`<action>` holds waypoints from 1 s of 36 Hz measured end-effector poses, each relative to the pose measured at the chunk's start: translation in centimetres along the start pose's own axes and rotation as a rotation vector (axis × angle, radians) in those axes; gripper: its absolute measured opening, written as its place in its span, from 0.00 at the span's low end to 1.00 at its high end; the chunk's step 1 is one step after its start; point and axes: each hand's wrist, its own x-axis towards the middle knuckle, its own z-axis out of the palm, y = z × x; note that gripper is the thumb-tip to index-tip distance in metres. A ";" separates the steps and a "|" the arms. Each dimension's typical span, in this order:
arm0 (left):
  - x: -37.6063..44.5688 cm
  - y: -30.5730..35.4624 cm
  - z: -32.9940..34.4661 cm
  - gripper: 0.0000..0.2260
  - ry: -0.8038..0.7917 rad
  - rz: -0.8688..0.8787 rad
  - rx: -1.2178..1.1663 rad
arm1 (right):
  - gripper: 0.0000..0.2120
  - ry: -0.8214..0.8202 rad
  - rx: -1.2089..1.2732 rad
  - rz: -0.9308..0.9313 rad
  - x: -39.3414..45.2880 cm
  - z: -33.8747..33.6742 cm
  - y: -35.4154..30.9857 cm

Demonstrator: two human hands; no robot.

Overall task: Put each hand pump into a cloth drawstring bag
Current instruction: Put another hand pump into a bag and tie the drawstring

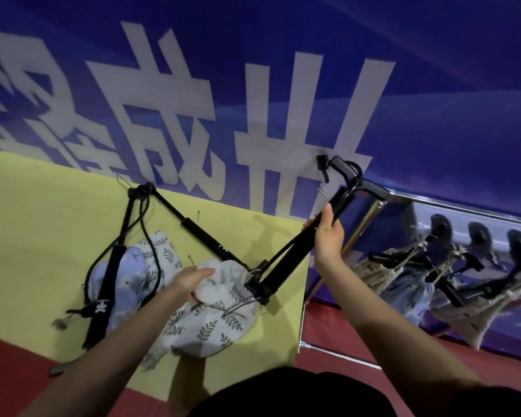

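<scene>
Over the yellow table [42, 236], we grasp the pump [295, 254] with our right hand [328, 236], its base at the mouth of the leaf-print bag [211, 320] that our left hand [193, 281] pinches. The foot bracket may snag the cloth and bunch it shut.

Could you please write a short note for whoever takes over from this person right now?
Right hand grips a black hand pump, base end at the mouth of the leaf-print bag.
Left hand holds that bag's bunched opening.
Two more pumps lie on the yellow mat, one across a blue bag.
Bagged pumps lie to the right.
Left: slide this pump in, then bag the others.
</scene>
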 end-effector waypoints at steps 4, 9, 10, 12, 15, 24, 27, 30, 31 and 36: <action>-1.4 -0.6 -0.2 0.21 0.121 0.091 0.086 | 0.18 -0.010 0.084 0.040 -0.2 0.7 -1.0; -2.8 -1.3 0.0 0.18 0.067 0.117 0.138 | 0.18 0.000 0.140 0.047 -0.9 1.7 -1.9; -3.0 -1.5 0.2 0.16 0.044 0.115 0.090 | 0.18 0.003 0.156 0.045 -1.1 2.0 -2.1; -3.1 -1.9 0.3 0.18 -0.028 0.090 -0.014 | 0.17 -0.002 0.193 0.044 -1.5 2.7 -2.4; -4.2 -2.0 0.3 0.20 -0.220 0.033 -0.183 | 0.16 -0.023 0.193 0.032 -2.2 3.6 -1.6; -5.9 -0.3 -0.5 0.15 -0.179 0.104 -0.742 | 0.07 -0.098 0.117 0.111 -3.4 2.5 2.4; -6.1 0.7 -1.2 0.10 -0.191 0.088 -0.783 | 0.07 -0.210 0.092 0.122 -3.6 1.8 3.6; -5.5 1.4 -0.9 0.10 -0.131 0.056 -0.640 | 0.05 -0.340 0.118 0.143 -4.3 1.7 3.9; -5.4 1.5 -0.8 0.11 -0.121 0.065 -0.559 | 0.04 -0.359 0.127 0.148 -4.5 1.8 3.9; -5.4 2.5 -0.9 0.08 0.043 0.204 -0.178 | 0.03 -0.423 0.196 0.114 -4.7 2.6 3.1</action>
